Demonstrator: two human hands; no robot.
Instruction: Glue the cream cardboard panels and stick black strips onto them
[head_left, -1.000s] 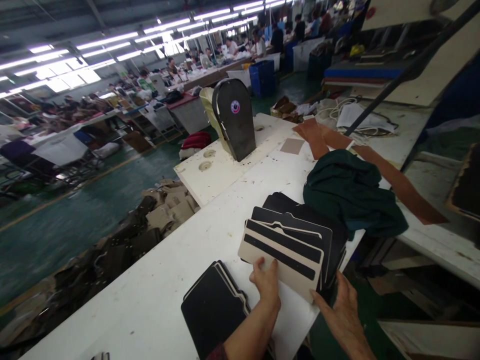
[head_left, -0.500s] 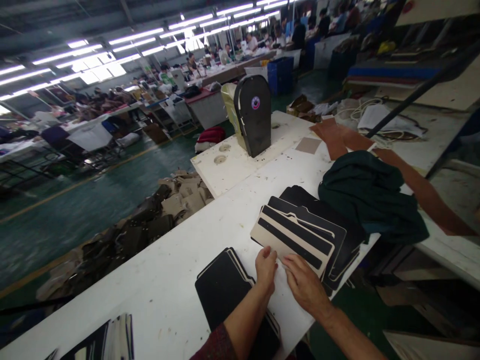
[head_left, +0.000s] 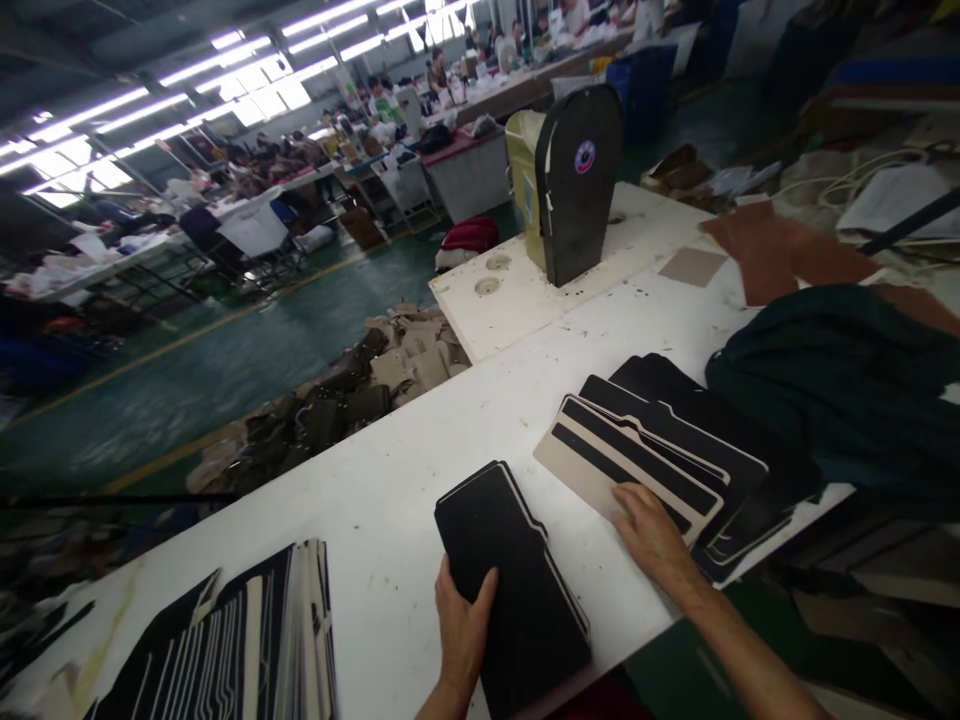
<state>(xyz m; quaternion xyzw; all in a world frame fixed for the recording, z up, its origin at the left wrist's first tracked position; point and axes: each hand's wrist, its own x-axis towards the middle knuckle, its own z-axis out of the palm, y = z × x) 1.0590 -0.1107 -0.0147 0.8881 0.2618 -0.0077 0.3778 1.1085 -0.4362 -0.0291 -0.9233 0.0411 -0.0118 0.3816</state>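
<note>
My left hand (head_left: 463,620) lies on the left edge of a stack of black panels (head_left: 517,590), its thumb and fingers apart. To the right, my right hand (head_left: 651,530) touches the lower edge of a beige panel with black strips (head_left: 600,462), fingers close together; whether it pinches the edge is hard to tell. That panel lies on top of a fanned pile of black panels (head_left: 675,420). At the lower left is another row of black and beige panels (head_left: 255,640).
The white table (head_left: 390,500) runs diagonally. Dark green cloth (head_left: 832,370) and brown pieces (head_left: 787,250) lie at the right. A black upright machine cover (head_left: 581,190) stands at the back. Beige and dark pieces (head_left: 405,360) are heaped beyond the table; people work far off.
My left hand has moved from beside the striped panel to the black stack, and its fingers have spread. My right hand stays at the striped panel's lower edge. The view has shifted left.
</note>
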